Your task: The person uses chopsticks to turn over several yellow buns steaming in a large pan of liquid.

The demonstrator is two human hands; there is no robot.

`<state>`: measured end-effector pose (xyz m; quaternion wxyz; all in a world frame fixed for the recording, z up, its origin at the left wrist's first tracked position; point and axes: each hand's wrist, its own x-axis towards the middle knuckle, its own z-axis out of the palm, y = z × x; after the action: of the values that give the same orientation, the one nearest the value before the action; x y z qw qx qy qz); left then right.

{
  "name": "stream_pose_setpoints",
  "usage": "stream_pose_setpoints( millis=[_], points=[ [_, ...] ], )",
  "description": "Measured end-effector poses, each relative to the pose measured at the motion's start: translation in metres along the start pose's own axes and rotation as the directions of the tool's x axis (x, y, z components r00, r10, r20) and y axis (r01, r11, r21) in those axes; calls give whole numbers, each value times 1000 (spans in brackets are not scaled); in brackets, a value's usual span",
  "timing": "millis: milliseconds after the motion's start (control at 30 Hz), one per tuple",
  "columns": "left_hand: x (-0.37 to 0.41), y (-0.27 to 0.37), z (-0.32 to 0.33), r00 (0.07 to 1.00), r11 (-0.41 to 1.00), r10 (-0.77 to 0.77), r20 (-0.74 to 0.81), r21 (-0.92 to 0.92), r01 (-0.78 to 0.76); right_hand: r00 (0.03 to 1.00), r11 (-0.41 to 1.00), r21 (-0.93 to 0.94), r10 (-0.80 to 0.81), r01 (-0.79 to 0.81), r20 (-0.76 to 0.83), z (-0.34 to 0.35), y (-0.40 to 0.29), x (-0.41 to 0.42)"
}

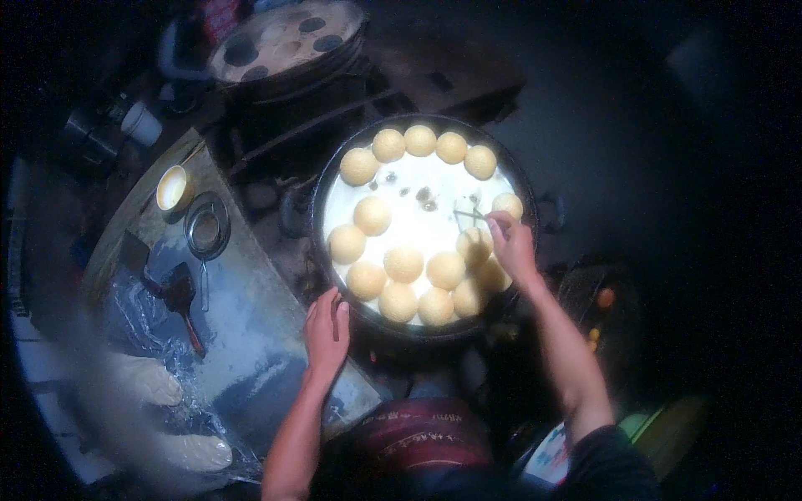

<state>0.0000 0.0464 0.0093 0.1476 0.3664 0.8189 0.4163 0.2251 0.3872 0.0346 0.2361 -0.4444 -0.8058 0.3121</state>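
A large round dark pan (319, 250) with side handles stands before me, its inside pale and brightly lit. Several round, golden dough balls (403, 263) lie in it, in an arc at the far side and a group at the near side. Small dark patches mark its middle. My right hand (512, 244) is over the pan's right part, its fingers pinching a thin stick-like tool (468, 215), whose exact kind I cannot tell. My left hand (328, 325) is at the near left rim, fingers slightly apart, holding nothing; whether it touches the rim is unclear.
On the grey worktop (250, 325) at left are a bowl (174, 189), a wire strainer (205, 230), a dark spatula (182, 294) and clear plastic wrap (135, 313). A round lid-like disc (285, 44) with dark spots lies beyond. A white cup (141, 124) stands far left.
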Motion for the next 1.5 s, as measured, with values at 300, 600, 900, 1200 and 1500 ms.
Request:
stream_pose_setpoints(
  millis=[300, 600, 900, 1200, 1500],
  points=[
    [-7, 4, -3, 1000, 1000, 2, -10, 8, -2, 991, 967, 247, -88, 60, 105, 34, -43, -37],
    [-4, 1, -2, 999, 1000, 17, -49, 19, -16, 970, 935, 353, -96, 12, 221, 33, -39, -49],
    [5, 0, 20, 1000, 997, 24, -11, 71, -23, 971, 957, 252, 86, -143, 225, -2, 2, -8],
    [14, 1, 32, 997, 992, 70, -28, 109, -67, 997, 921, 389, 45, -17, -62, 6, -4, -1],
    [18, 5, 29, 991, 991, 120, 54, 58, -123, 988, 930, 337, -157, 144, 12, 85, -42, 15]
  ],
)
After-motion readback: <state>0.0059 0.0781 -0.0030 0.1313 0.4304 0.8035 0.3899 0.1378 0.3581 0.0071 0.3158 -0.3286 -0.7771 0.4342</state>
